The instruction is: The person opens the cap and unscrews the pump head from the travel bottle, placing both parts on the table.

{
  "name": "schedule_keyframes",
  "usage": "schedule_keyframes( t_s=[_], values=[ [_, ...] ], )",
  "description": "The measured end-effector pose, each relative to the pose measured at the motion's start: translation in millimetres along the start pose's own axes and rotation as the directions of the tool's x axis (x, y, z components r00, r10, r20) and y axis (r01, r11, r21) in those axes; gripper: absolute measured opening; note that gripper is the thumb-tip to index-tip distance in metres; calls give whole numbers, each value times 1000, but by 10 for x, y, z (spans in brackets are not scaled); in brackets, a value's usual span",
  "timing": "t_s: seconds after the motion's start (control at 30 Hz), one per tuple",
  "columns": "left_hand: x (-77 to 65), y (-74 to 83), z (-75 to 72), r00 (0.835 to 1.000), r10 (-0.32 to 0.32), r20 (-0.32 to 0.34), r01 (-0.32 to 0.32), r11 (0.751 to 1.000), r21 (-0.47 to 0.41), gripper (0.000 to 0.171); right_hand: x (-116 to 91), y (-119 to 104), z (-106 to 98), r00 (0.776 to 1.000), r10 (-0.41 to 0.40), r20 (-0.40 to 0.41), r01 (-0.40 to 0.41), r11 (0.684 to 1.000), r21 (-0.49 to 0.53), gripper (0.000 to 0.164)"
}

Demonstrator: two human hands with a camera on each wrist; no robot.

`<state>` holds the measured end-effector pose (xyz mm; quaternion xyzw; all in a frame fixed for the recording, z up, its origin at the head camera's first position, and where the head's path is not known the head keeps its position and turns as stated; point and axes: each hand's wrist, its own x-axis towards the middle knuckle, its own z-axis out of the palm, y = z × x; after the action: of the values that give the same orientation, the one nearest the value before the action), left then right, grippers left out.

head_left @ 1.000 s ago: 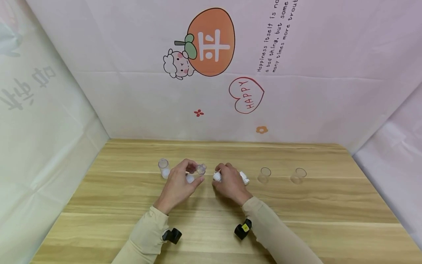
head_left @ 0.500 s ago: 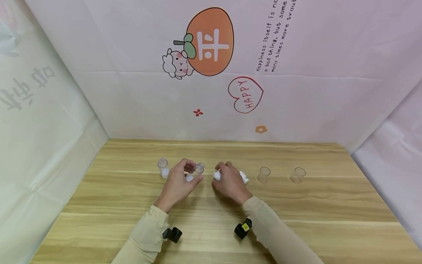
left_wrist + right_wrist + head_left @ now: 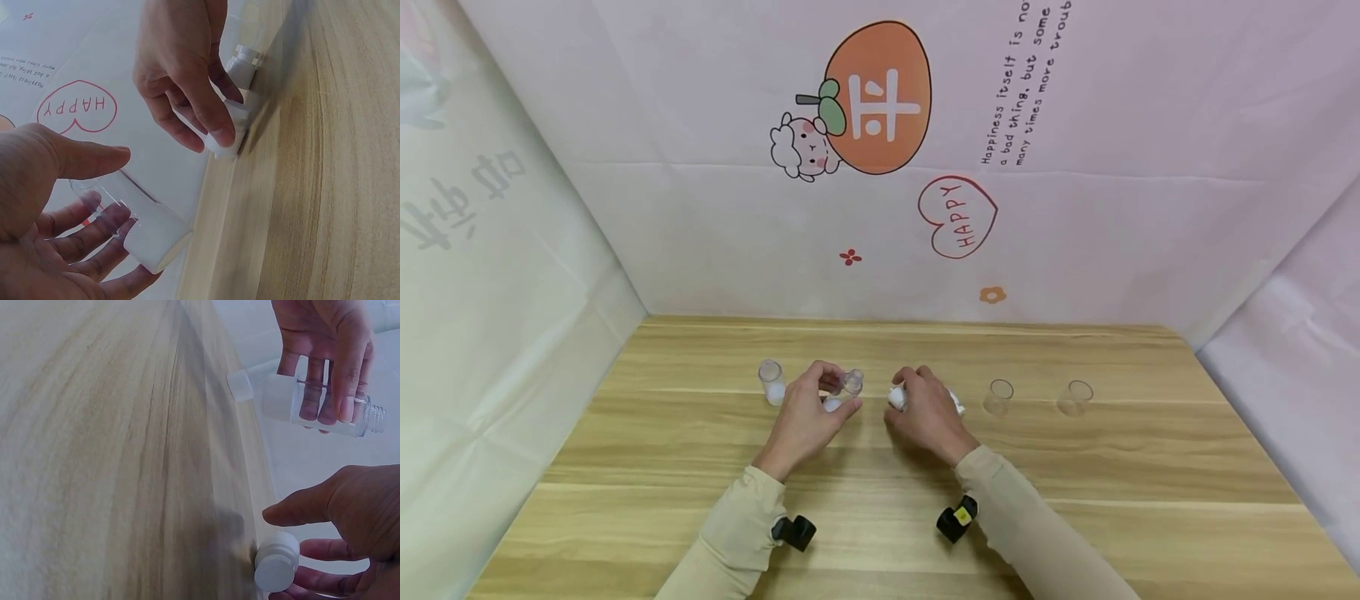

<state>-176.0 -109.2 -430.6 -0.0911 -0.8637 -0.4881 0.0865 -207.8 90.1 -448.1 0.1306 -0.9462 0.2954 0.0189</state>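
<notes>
My left hand holds a clear bottle with a white lower part and a bare threaded neck. In the left wrist view its thumb lies along one side of the bottle, the fingers along the other. My right hand is curled about a small stepped white cap low at the tabletop. The right wrist view shows its fingers at the cap's side, with the thumb above it. A second white cap lies just beyond that hand, partly hidden by it in the head view.
Left of my left hand stands another clear bottle with a white lower part. Two clear cups stand in a row on the right of the wooden table. A printed cloth hangs behind the table's far edge.
The bottle in my left hand has shifted slightly left. My right hand has turned a little, and the cap at its fingers looks more tilted. The other bottle and the cups stay put.
</notes>
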Motion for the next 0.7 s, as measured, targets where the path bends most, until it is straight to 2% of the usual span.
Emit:
schedule_keyframes(
  t_s=[0.37,0.7],
  values=[
    [7,-15,12,1000,8,-10,-8,1000,-17,33,7,19,-23,1000,8,-7,-8,1000,3,44],
    [12,-33,29,1000,-24,-4,24,1000,-16,35,20,35,-10,1000,-9,-12,9,1000,4,41]
  ],
)
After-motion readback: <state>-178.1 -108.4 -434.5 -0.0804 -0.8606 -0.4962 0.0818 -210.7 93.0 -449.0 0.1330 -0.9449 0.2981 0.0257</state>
